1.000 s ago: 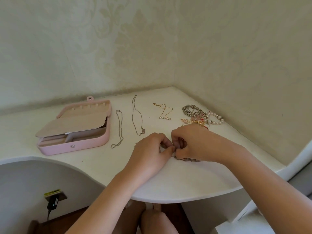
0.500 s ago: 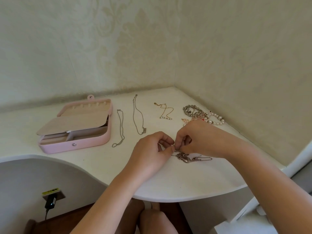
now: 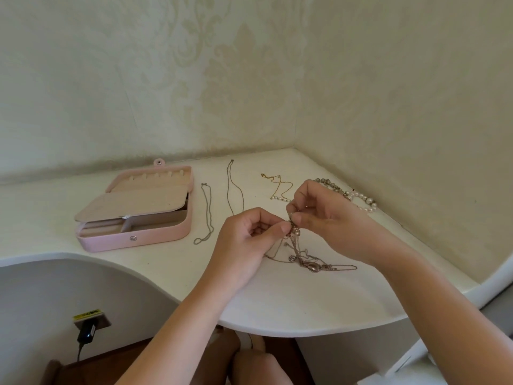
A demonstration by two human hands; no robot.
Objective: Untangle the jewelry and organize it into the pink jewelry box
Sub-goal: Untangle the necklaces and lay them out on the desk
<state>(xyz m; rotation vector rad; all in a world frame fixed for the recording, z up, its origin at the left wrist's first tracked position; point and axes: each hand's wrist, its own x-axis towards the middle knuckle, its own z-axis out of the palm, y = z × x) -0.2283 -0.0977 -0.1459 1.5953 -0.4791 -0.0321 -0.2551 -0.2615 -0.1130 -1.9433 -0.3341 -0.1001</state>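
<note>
A tangle of thin chains (image 3: 311, 261) hangs from my fingers down onto the white corner desk (image 3: 291, 304). My left hand (image 3: 247, 240) and my right hand (image 3: 322, 218) both pinch its top end a little above the desk. The pink jewelry box (image 3: 155, 236) lies open at the left, an inner flap half raised over its compartments. Two silver chains lie straightened beside it, a short one (image 3: 207, 215) and a longer one (image 3: 231, 187). A gold chain with pearls (image 3: 279, 188) lies behind my right hand.
A beaded bracelet and a pearl strand (image 3: 358, 197) lie by the right wall, partly hidden by my right hand. Walls close the desk at the back and right. Below the curved front edge a wall socket holds a black plug (image 3: 86, 330).
Both hands have risen off the desk and lifted the top of the tangle, so the chains now hang and trail on the surface. My right hand moved back toward the pearl strand.
</note>
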